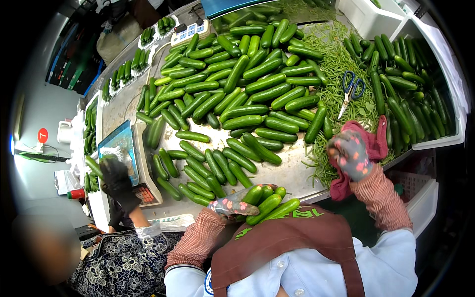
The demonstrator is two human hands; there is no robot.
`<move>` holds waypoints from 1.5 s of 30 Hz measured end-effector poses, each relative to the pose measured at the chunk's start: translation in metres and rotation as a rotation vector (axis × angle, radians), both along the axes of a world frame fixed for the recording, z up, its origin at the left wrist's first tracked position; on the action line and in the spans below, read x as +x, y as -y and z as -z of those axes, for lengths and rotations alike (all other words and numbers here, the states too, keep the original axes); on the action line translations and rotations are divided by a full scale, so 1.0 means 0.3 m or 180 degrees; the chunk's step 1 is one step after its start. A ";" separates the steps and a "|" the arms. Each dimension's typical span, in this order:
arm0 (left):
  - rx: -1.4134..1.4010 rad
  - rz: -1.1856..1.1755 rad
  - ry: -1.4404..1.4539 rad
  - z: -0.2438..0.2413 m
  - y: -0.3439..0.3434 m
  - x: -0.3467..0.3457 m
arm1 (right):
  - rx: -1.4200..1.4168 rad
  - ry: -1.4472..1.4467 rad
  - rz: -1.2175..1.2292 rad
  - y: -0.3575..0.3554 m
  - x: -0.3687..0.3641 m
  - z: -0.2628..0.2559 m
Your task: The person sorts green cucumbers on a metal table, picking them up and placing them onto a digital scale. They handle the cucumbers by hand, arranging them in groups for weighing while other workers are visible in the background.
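My left hand, in a grey flowered glove, holds a bunch of several green cucumbers close against my brown apron. My right hand, gloved the same way, is closed on a dark pink cloth at the table's right front edge. Parts of the cloth stick out above, beside and below the fist. Just beyond it, scissors with blue handles lie on a layer of thin green trimmings. A large heap of cucumbers covers the middle of the metal table.
At right, a white crate holds many cucumbers. A co-worker's black-gloved hand is at left with a cucumber, beside a scale with a blue tray. A power strip and netted cucumber packs sit along the far left edge.
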State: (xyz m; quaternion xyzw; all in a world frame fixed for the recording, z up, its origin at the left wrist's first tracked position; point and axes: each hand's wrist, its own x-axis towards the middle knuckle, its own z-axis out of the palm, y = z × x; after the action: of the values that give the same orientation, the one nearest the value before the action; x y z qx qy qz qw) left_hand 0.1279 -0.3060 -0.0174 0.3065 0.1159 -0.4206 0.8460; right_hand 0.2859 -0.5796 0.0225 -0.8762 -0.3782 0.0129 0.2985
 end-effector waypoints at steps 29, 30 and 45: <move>0.0589 0.0453 -0.0195 -0.048 0.023 0.075 | 0.1850 -0.2981 -0.1018 -0.163 -0.222 0.194; 0.0547 0.0419 -0.0182 -0.048 0.026 0.070 | 0.1597 -0.2998 -0.0681 -0.172 -0.234 0.183; 0.0533 0.0356 -0.0195 -0.069 0.052 0.084 | 0.1824 -0.2971 -0.0420 -0.193 -0.255 0.186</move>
State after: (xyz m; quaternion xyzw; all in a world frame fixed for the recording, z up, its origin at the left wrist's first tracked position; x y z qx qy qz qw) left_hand 0.1531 -0.3217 0.0033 0.3690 0.1591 -0.4652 0.7887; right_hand 0.2093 -0.5215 -0.0332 -0.6356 -0.2481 0.3152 0.6596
